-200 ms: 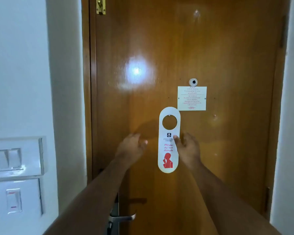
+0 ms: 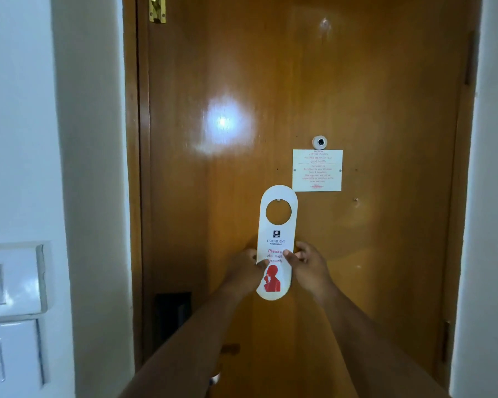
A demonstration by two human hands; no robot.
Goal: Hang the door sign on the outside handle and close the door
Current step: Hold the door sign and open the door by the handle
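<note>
A white door sign [image 2: 276,225] with a round hole, red "Please do not disturb" lettering and a red figure hangs upright from a small nail on the inside of the brown wooden door [image 2: 357,81]. The door stands shut in its frame. My left hand [image 2: 246,272] pinches the sign's left edge at mid-height, thumb on its front. My right hand [image 2: 306,264] pinches the right edge at the same height. The door's handle is mostly hidden behind my left forearm near the lower left.
A peephole [image 2: 319,142] and a white notice card [image 2: 317,170] are fixed to the door right of the sign. A brass bolt [image 2: 157,8] sits at the door's top left. White switch plates [image 2: 12,282] are on the left wall. A dark lock plate [image 2: 173,314] is on the door's left edge.
My left hand has moved right from the bare door onto the sign's left edge. Both hands now hold the sign, and my view has shifted slightly upward.
</note>
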